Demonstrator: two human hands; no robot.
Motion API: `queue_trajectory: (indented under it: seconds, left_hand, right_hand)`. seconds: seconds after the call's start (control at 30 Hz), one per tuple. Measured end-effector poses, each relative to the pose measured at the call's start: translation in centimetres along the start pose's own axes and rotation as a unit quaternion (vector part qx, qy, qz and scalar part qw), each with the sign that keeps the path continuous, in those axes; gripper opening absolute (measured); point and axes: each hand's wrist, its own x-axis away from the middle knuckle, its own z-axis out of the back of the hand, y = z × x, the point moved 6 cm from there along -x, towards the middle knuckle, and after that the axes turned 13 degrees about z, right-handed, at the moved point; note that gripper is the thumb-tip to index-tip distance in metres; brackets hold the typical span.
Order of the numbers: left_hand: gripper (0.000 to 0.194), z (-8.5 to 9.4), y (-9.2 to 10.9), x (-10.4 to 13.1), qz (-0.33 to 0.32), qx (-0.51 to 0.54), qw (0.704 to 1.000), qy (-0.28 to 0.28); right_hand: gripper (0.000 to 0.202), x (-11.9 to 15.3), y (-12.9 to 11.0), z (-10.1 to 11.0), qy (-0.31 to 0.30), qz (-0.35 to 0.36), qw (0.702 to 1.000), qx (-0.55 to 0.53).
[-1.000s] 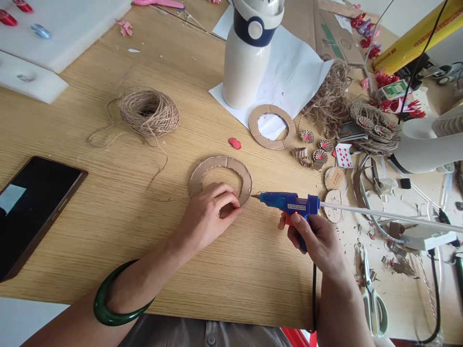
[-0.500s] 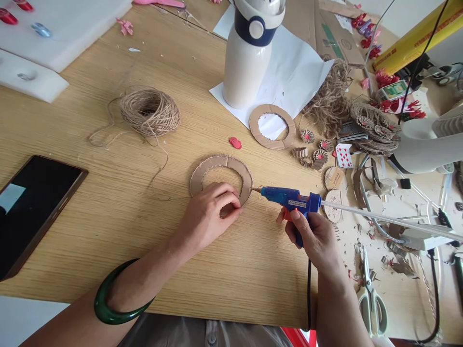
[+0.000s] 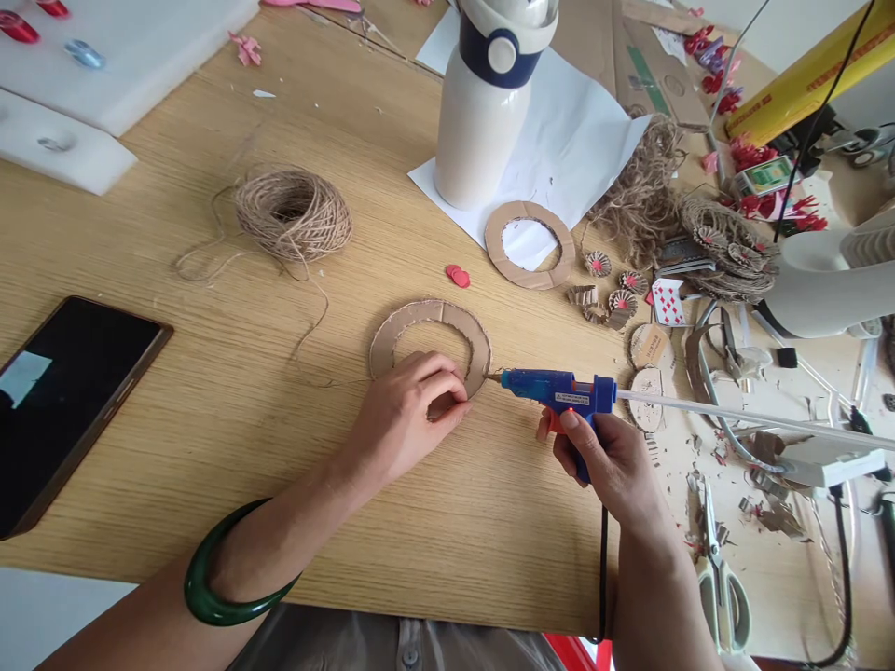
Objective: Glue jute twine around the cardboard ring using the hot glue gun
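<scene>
A flat cardboard ring [image 3: 476, 334] lies on the wooden table, its near part covered by my left hand [image 3: 412, 399]. The fingers of that hand are curled over the ring and close on its near edge. My right hand [image 3: 605, 452] grips a blue glue gun [image 3: 552, 390] with an orange trigger and a small red light. The gun's nozzle points left and meets, or nearly meets, the ring's right outer edge. A long clear glue stick [image 3: 734, 415] sticks out of the gun's back. Twine from the ball [image 3: 314, 214] trails toward the ring.
A second cardboard ring [image 3: 498, 256] rests partly on white paper beside a white bottle [image 3: 482, 130]. Red discs [image 3: 458, 275] lie near. A phone [image 3: 76, 401] is at left. Scissors [image 3: 720, 578], cardboard scraps and cords crowd the right side.
The glue gun has dipped slightly and moved left, bringing its nozzle to the ring's edge. My left hand stays on the ring. The whole view has shifted slightly.
</scene>
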Motion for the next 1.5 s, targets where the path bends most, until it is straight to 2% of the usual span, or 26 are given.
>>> queue_trajectory:
  seconds: [0.1,0.33,0.6,0.87,1.1,1.3,1.5]
  left_hand:
    - [0.011,0.0,0.0,0.0,0.000,-0.001,1.000,0.001]
    - [0.011,0.0,0.0,0.0,-0.001,-0.002,1.000,-0.002]
    - [0.010,0.0,0.0,0.0,0.000,-0.003,1.000,-0.001]
    - [0.011,0.0,0.0,0.0,0.000,-0.006,1.000,-0.002]
    - [0.010,-0.1,-0.1,0.0,0.000,-0.003,1.000,-0.004]
    - [0.010,0.0,-0.2,0.0,0.003,-0.002,1.000,-0.007]
    - [0.010,0.0,-0.1,0.0,0.000,-0.009,1.000,-0.008]
  right_hand:
    - [0.052,0.1,-0.1,0.2,-0.009,0.000,1.000,0.008]
    - [0.051,-0.1,0.6,-0.2,0.021,0.007,1.000,-0.018]
    - [0.048,0.5,-0.4,0.4,-0.024,0.008,0.999,0.028]
    - [0.052,0.4,-0.1,0.4,-0.005,0.009,1.000,0.014]
    - [0.048,0.5,-0.6,0.1,-0.042,0.010,0.999,0.022]
    - [0.053,0.5,-0.1,1.1,0.018,0.006,0.999,0.026]
    - [0.052,0.5,0.4,0.9,0.004,-0.002,0.999,0.036]
